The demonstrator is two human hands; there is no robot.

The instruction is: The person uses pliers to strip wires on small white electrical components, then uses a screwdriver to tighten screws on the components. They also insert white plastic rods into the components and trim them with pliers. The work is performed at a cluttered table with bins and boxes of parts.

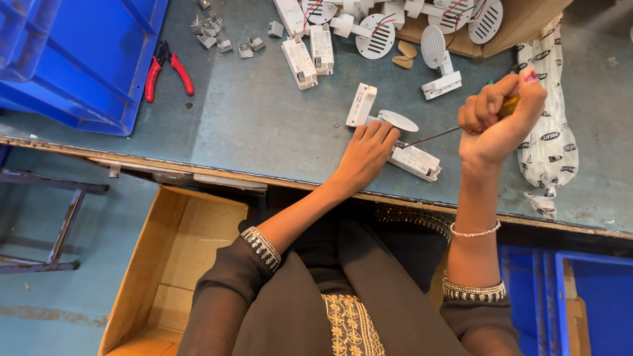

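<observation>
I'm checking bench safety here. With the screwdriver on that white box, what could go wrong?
The screwdriver tip points toward the left hand pressing on the white box; a slip could jab its fingers. The box lies near the table edge and might slide off into the cardboard carton below.

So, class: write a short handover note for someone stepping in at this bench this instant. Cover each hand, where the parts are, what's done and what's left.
Left hand: flat on the white driver box at the table's near edge, pinning it.
Right hand: fisted round a screwdriver, tip at the box.
Nearby: a white lamp unit just behind, more boxes and lamps at the back, red pliers left.
Done: box positioned, tool set.
Left: finish the screw; how far in, can't tell.
</observation>
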